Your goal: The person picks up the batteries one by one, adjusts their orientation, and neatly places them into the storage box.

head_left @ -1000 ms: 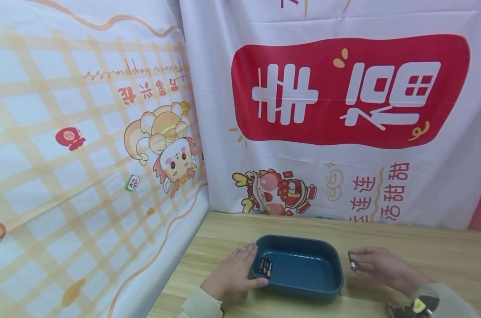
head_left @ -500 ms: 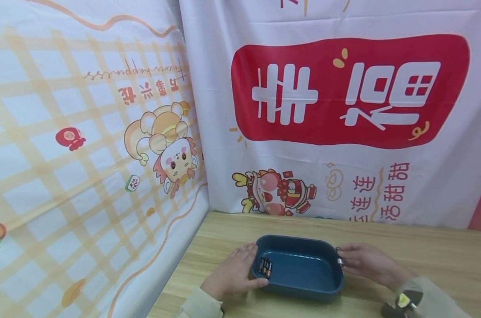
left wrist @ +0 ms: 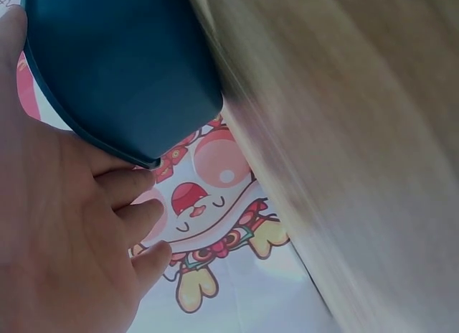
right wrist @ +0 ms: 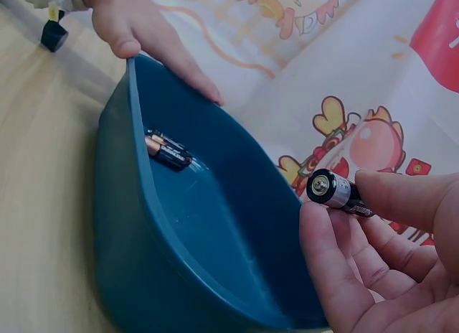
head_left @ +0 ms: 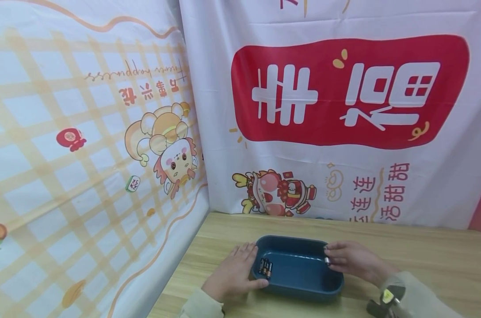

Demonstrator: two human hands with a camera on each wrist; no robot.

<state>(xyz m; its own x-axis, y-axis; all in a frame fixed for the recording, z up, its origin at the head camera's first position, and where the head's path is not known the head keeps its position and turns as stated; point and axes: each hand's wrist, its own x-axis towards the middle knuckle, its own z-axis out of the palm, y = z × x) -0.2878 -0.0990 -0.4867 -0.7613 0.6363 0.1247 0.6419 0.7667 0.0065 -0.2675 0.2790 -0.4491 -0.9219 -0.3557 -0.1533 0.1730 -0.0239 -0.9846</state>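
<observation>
Right hand [head_left: 353,260] pinches a battery [right wrist: 343,194], metal nub [right wrist: 320,184] clear only in that wrist's view, while left hand [head_left: 233,272], fingers extended, touches the blue basin [head_left: 300,292]!

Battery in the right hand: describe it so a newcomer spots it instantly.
Find the dark teal bin on the wooden table. At its right end in the head view, the right hand pinches the battery, small and black with a silvery band. It is held in fingers, whereas the black-and-copper batteries lie together in the bin's left end.
</observation>
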